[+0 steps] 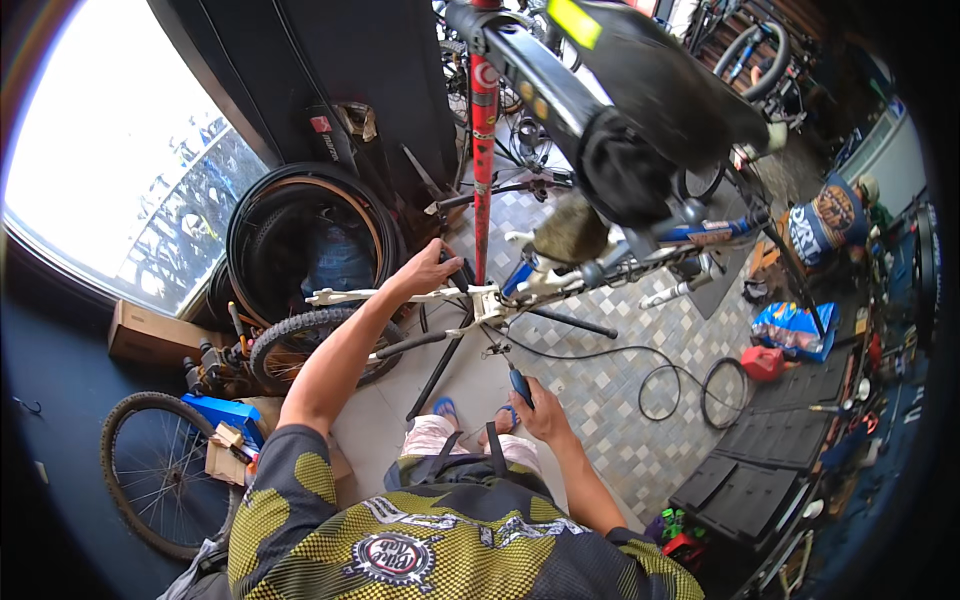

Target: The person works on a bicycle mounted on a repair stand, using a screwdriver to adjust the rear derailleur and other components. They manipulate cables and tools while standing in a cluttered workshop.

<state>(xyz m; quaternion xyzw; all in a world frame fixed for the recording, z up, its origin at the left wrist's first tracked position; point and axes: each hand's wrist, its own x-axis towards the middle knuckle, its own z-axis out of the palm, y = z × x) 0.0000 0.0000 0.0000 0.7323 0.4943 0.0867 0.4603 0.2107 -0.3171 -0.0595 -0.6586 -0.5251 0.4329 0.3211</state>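
Observation:
A bicycle with white frame tubes (385, 295) hangs in front of me on a stand with a red upright post (483, 150). My left hand (430, 268) reaches forward to the bike, just left of the post. Its fingers are curled at a dark part (459, 274) whose kind I cannot make out. Closer to my body, my right hand (545, 410) is closed around the dark blue handle of a screwdriver (521, 388). The thin shaft points up toward a small metal part (495, 350) below the white frame joint (486, 303).
A black stand clamp arm (540, 75) and a dark saddle (670, 85) loom overhead at right. Tires (300, 180) and a loose wheel (165, 470) stand at left. A black hose (640, 352) loops over the tiled floor. Black toolboxes (745, 495) line the right side.

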